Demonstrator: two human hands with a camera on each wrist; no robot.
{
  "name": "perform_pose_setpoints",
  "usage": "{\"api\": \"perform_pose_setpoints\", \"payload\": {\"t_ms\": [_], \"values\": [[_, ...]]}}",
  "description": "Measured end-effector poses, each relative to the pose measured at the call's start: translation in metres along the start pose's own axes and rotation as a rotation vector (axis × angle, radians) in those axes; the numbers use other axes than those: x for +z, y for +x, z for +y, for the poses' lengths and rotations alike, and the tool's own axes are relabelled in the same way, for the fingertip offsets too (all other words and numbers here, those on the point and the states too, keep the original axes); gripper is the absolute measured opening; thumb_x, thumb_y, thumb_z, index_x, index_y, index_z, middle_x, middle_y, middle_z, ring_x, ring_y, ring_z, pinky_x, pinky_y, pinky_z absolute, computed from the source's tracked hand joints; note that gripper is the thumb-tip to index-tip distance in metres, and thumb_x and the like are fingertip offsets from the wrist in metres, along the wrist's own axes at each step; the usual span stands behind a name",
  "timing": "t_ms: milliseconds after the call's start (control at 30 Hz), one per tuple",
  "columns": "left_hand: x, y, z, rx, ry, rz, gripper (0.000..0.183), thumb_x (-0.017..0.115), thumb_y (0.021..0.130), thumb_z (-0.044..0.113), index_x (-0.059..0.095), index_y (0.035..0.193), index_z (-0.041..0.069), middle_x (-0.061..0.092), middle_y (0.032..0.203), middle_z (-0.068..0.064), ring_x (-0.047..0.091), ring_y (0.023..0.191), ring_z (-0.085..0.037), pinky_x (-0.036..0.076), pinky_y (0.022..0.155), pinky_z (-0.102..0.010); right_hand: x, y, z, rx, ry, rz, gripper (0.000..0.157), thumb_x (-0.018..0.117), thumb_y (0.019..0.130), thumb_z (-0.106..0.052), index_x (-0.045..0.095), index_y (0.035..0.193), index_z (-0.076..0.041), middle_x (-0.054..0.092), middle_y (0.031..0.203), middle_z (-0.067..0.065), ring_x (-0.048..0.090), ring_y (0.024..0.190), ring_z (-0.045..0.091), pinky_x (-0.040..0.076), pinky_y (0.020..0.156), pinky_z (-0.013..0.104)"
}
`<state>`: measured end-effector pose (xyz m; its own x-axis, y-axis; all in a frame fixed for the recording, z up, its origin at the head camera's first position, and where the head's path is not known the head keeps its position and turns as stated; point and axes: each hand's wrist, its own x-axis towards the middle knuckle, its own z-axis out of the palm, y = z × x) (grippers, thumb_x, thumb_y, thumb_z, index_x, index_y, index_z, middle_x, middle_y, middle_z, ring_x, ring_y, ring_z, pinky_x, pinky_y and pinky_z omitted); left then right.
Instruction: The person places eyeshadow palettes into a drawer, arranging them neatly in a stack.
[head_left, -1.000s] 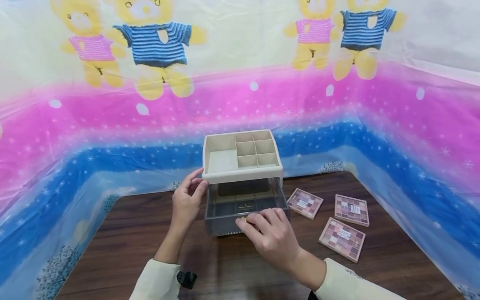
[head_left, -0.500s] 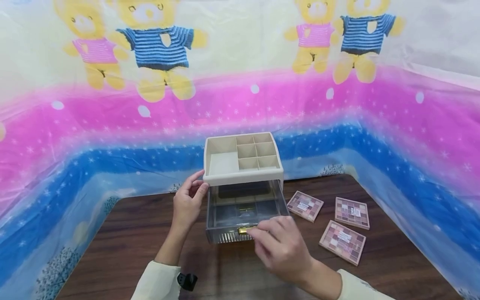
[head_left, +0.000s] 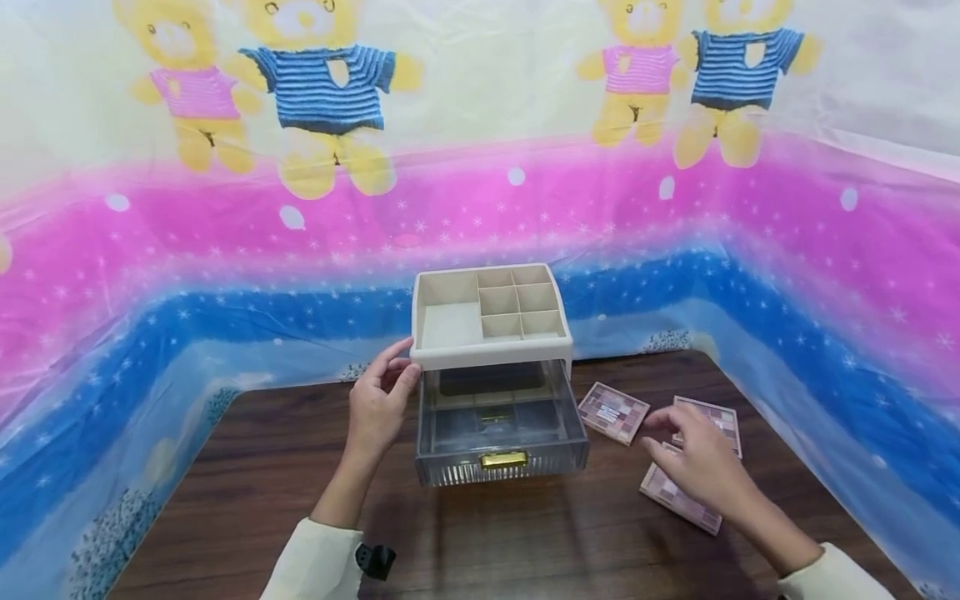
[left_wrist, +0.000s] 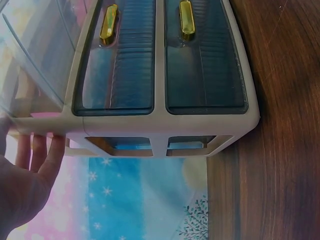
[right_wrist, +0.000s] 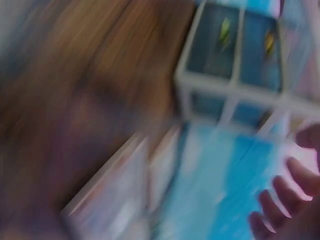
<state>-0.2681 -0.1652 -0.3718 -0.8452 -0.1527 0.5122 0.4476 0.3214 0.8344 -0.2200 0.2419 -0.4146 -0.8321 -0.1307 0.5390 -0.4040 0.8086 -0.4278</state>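
Observation:
A cream makeup organizer stands mid-table, its clear grey upper drawer pulled out, gold handle at the front. My left hand grips the organizer's left front corner, thumb on the front and fingers along the side; fingers press its edge in the left wrist view. My right hand, empty with fingers loosely bent, hovers over the eyeshadow palettes at the right. One palette lies beside the drawer; the back palette and front palette are partly hidden by that hand.
The dark wooden table carries everything. A printed cloth with bears hangs behind and along the sides. The organizer's top has one large compartment and several small ones. The right wrist view is blurred.
The drawer slid out further towards the front. My right hand then let go of the gold handle and moved right, over the palettes. My left hand stayed at the organizer's corner.

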Motion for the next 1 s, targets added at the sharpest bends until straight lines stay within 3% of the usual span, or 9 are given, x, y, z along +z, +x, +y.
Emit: {"api": "perform_pose_setpoints", "payload": {"t_ms": [133, 267, 367, 600, 800, 1000], "values": [[-0.001, 0.001, 0.000, 0.019, -0.002, 0.017, 0.038, 0.068, 0.099, 0.020, 0.065, 0.137, 0.017, 0.075, 0.112, -0.017, 0.066, 0.089, -0.009, 0.052, 0.075, -0.014, 0.002, -0.007, 0.045, 0.070, -0.098, -0.257, 0.036, 0.081, 0.084, -0.019, 0.070, 0.113, -0.002, 0.065, 0.116, 0.024, 0.065, 0.103, 0.040, 0.055, 0.083, 0.055], [-0.001, 0.002, -0.001, 0.040, 0.020, 0.016, 0.039, 0.068, 0.099, 0.020, 0.065, 0.138, 0.018, 0.075, 0.111, -0.015, 0.066, 0.088, -0.007, 0.052, 0.074, -0.014, 0.007, -0.016, 0.072, 0.151, -0.193, -0.525, 0.076, 0.086, 0.079, -0.041, 0.058, 0.136, 0.003, 0.055, 0.129, 0.033, 0.058, 0.113, 0.051, 0.051, 0.082, 0.064], [-0.001, 0.002, -0.001, 0.046, 0.021, 0.013, 0.039, 0.068, 0.099, 0.021, 0.065, 0.138, 0.018, 0.074, 0.111, -0.015, 0.065, 0.088, -0.007, 0.052, 0.073, -0.015, 0.010, -0.019, 0.082, 0.181, -0.248, -0.631, 0.094, 0.088, 0.073, -0.050, 0.052, 0.142, 0.000, 0.049, 0.137, 0.036, 0.051, 0.121, 0.057, 0.047, 0.082, 0.071], [-0.001, 0.003, 0.000, 0.044, 0.025, 0.021, 0.039, 0.068, 0.099, 0.021, 0.065, 0.138, 0.018, 0.075, 0.111, -0.015, 0.065, 0.087, -0.007, 0.052, 0.073, -0.015, 0.015, -0.017, 0.091, 0.159, -0.269, -0.595, 0.089, 0.094, 0.062, -0.047, 0.057, 0.133, -0.007, 0.057, 0.128, 0.031, 0.056, 0.113, 0.054, 0.049, 0.076, 0.069], [0.000, 0.002, -0.002, 0.048, 0.020, 0.028, 0.039, 0.070, 0.098, 0.020, 0.065, 0.137, 0.018, 0.075, 0.110, -0.016, 0.066, 0.087, -0.010, 0.052, 0.073, -0.016, 0.012, -0.013, 0.098, 0.163, -0.211, -0.623, 0.084, 0.092, 0.064, -0.046, 0.059, 0.132, -0.009, 0.062, 0.124, 0.022, 0.061, 0.109, 0.044, 0.053, 0.077, 0.061], [0.000, 0.000, -0.003, 0.042, 0.027, 0.014, 0.039, 0.068, 0.099, 0.022, 0.065, 0.138, 0.019, 0.075, 0.111, -0.016, 0.067, 0.089, -0.010, 0.053, 0.074, -0.016, 0.004, -0.007, 0.082, 0.059, -0.120, -0.571, 0.074, 0.091, 0.064, -0.041, 0.061, 0.125, -0.011, 0.065, 0.118, 0.014, 0.063, 0.104, 0.031, 0.054, 0.081, 0.050]]}}
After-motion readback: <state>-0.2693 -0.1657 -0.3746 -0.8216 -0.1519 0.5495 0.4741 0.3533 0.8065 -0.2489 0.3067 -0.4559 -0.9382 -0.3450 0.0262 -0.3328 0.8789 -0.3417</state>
